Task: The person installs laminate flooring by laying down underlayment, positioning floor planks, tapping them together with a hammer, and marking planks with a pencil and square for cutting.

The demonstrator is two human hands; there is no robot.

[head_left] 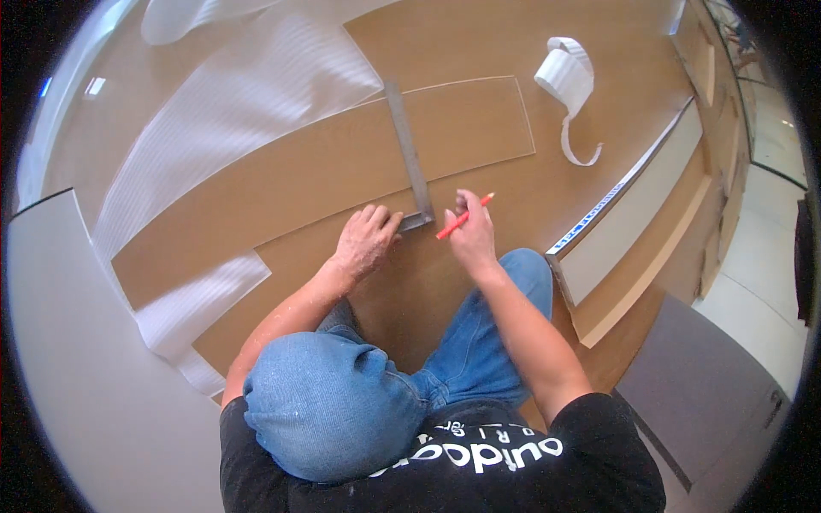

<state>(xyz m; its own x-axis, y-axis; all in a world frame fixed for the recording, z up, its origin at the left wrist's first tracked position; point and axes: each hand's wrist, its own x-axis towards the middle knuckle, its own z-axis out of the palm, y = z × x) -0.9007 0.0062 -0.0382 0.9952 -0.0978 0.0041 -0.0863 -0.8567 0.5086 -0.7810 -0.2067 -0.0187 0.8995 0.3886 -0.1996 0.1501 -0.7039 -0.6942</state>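
A long brown board strip (325, 167) lies at a slant before me, its right end near the middle of the view. Across it rests a grey metal try square (405, 141), its long blade reaching over the strip to the far edge. My left hand (366, 241) is closed on the square's short arm, at the strip's near edge, thumb side hidden in part. Just right of the square's corner, my right hand (473, 242) grips a red pencil (451, 227). The pencil slants up to the right, its bare wood end pointing away from the strip.
White foam sheeting (248, 94) lies under and beyond the strip. A curled white strip roll (566, 75) sits at the far right on a large brown sheet (462, 43). Long framed panels (637, 201) stand at right, near my knee. A grey panel (73, 342) is at left.
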